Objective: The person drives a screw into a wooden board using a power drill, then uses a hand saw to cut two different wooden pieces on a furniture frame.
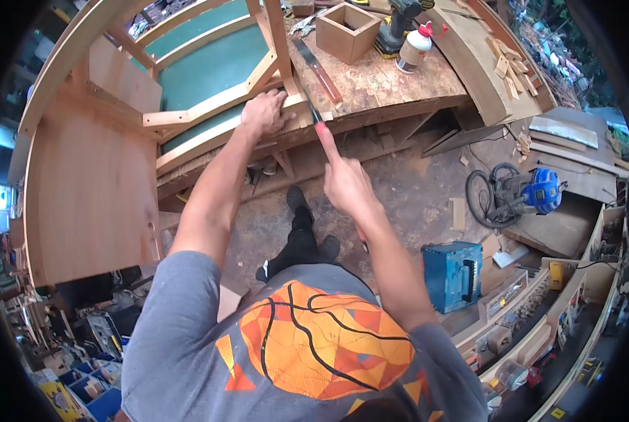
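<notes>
My left hand (264, 112) rests on the lower rail of a wooden frame (209, 137), palm down and fingers spread, beside an upright corner post. In my right hand (350, 186) is a long, slim tool (316, 116) with a narrow dark blade and a red-and-black handle, my index finger stretched along it. The blade tip meets the frame's corner at the bench edge; its exact kind is hard to make out. Close by on the chipboard bench top (378, 98) lies a flat-bladed tool with a wooden handle (325, 83).
On the bench stand a wooden box (346, 34), a cordless drill (397, 24) and a glue bottle (414, 49). A curved wooden piece (469, 60) holds offcuts. A blue vacuum (542, 190) with its hose and a teal toolbox (452, 276) sit on the floor at right.
</notes>
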Motion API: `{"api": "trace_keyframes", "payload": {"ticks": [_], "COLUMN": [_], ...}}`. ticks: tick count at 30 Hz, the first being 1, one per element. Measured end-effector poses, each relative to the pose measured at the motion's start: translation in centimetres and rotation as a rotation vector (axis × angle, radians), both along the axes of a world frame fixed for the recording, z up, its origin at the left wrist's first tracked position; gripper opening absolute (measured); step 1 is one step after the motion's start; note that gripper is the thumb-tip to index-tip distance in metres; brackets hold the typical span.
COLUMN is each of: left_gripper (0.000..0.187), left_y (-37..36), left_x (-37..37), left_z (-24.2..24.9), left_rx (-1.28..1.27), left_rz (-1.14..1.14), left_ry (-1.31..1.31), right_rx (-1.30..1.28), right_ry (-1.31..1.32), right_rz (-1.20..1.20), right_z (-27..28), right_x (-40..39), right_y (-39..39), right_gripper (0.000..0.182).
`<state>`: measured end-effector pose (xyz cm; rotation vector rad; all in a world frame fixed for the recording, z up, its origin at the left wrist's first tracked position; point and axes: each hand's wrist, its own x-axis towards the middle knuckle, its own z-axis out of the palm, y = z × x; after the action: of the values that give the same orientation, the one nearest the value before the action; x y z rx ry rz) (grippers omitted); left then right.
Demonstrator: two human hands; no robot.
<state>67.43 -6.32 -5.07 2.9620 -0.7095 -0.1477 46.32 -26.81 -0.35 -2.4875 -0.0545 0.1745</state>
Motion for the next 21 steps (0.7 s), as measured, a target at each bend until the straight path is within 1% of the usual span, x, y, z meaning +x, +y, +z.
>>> {"api": "trace_keyframes", "payload": {"ticks": [2, 3, 5, 6, 7, 8, 9, 10, 11, 12, 14, 16, 18, 19, 20, 21], "left_gripper": [0.054, 0.054, 0.056, 0.057, 0.056, 0.056, 0.056, 0.056, 0.056, 0.055, 0.056, 0.055, 0.052, 0.048, 0.048, 0.048], "left_y": [0.2, 0.2, 0.4, 0.1, 0.2, 0.5, 0.2, 0.0, 0.0, 0.1, 0.2, 0.2, 0.1, 0.1, -0.1, -0.3], "left_x": [0.3, 0.5, 0.5, 0.4, 0.7, 0.6, 0.4, 0.9, 0.7, 0.3, 0.6, -0.3, -0.4, -0.8, -1.1, -1.5], "left_z": [0.7, 0.8, -0.3, -0.1, -0.5, -1.1, -0.2, 0.3, 0.3, 0.1, -0.6, -0.7, -0.6, -1.0, -1.3, -1.7], "left_rx": [0.008, 0.007, -0.011, -0.006, -0.026, -0.028, -0.038, -0.035, -0.032, -0.029, -0.006, -0.001, -0.028, -0.048, -0.055, -0.044], "left_rz": [0.009, -0.004, -0.028, 0.001, 0.0, -0.016, 0.003, -0.007, -0.007, -0.001, -0.007, -0.026, -0.015, -0.02, -0.014, 0.021], "left_ry": [-0.002, -0.006, 0.012, 0.024, -0.008, -0.027, 0.03, 0.01, 0.027, 0.043, -0.029, -0.013, -0.085, -0.158, -0.164, -0.241], "right_rx": [0.043, -0.027, 0.008, 0.033, 0.02, 0.027, 0.058, 0.08, 0.041, 0.043, 0.062, 0.127, 0.349, 0.402, 0.395, 0.346], "right_ry": [0.012, 0.049, 0.062, 0.05, 0.007, 0.025, 0.004, -0.054, 0.006, -0.004, 0.018, 0.072, -0.059, 0.001, -0.004, -0.056], "right_rz": [-0.007, -0.009, 0.003, 0.031, 0.009, 0.013, 0.01, 0.007, -0.016, -0.021, 0.004, 0.003, 0.02, -0.01, -0.003, 0.0], "right_z": [0.3, 0.9, 0.6, 0.6, 0.0, -0.8, -0.9, -0.6, 0.4, 0.3, -0.2, -0.4, -1.2, 0.0, -0.4, -1.2], "right_x": [1.9, 0.9, -3.9, -4.9, -5.5, -5.7, -5.0, -2.6, -0.7, -0.5, 1.1, -0.3, -1.6, -2.8, -3.9, -4.9], "right_y": [0.5, 0.4, -0.8, -1.5, -1.7, -1.5, -1.1, -1.0, -0.5, -0.6, -0.6, -1.2, -2.2, -2.4, -2.6, -2.8], "right_gripper": [0.095, 0.094, 0.094, 0.094, 0.094, 0.094, 0.093, 0.092, 0.089, 0.089, 0.089, 0.085, 0.079, 0.072, 0.072, 0.072]}}
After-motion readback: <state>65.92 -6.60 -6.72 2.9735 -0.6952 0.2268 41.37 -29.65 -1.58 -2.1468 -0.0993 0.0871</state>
